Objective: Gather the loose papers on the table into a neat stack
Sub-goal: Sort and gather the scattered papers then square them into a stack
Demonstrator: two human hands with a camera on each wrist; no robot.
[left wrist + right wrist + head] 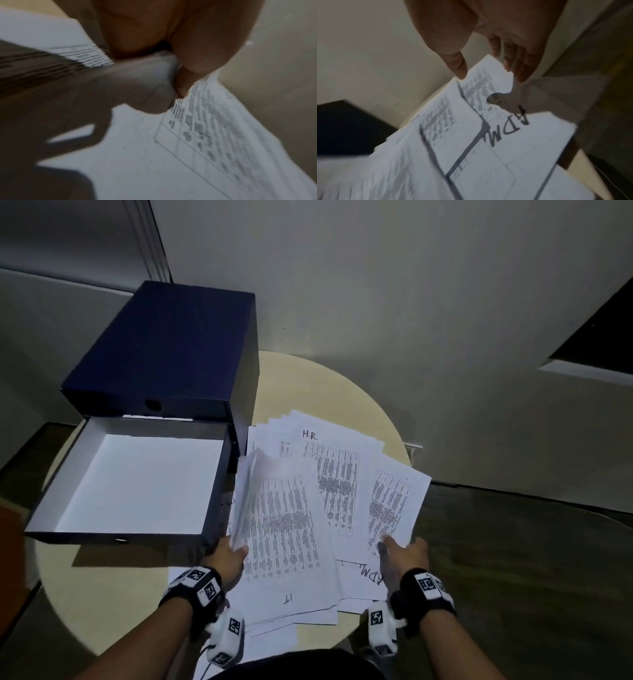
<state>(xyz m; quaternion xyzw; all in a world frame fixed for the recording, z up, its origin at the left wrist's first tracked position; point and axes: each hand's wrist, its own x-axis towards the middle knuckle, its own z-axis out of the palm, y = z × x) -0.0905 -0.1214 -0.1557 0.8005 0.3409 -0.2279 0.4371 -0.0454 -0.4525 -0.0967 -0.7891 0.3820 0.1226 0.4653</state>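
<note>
Left hand (227, 556) pinches a lifted bundle while the open right hand (404, 553) reaches the nearer, splayed white printed sheets (394, 505) fanning ahead-right.

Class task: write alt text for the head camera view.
Two hands gather printed papers on a round table: the left hand grips a lifted sheaf, the right hand reaches a sheet. A dark blue drawer box stands open, left.

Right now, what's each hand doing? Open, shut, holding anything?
Left hand: grips the edge of a lifted bundle of papers.
Right hand: open, fingers straight, on the edge of a sheet.
</note>
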